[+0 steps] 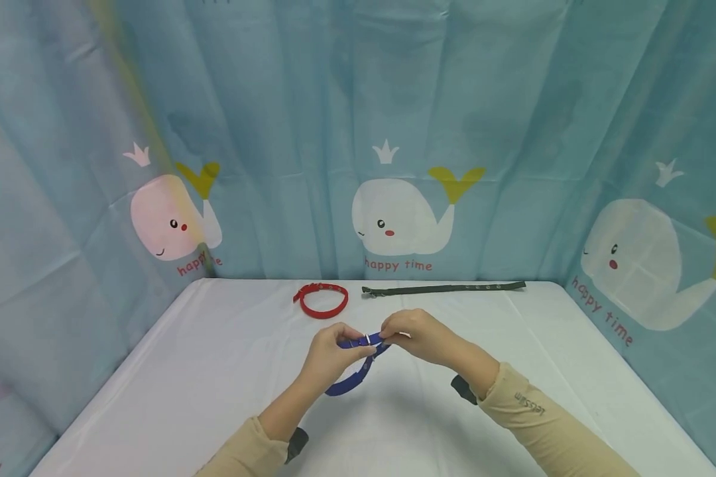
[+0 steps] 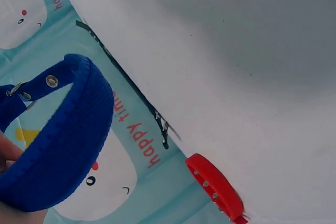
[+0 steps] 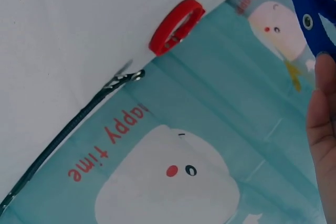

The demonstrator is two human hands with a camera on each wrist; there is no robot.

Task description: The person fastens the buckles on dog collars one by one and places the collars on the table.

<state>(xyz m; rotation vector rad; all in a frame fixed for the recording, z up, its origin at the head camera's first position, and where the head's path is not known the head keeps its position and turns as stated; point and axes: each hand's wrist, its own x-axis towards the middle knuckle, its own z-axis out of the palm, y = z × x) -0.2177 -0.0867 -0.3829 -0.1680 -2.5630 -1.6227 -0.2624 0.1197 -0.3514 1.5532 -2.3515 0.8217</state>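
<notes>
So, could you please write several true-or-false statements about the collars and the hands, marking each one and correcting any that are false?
1. The left hand and right hand both hold the blue collar. True.
2. The red collar forms a loop on the table. True.
3. The right hand touches the red collar. False: neither hand touches it.
4. The dark strap lies stretched out lengthwise. True.
5. In the head view, the red collar is right of the dark strap. False: it is to the left.
6. The blue collar has no eyelets. False: silver-coloured eyelets show on it.
</notes>
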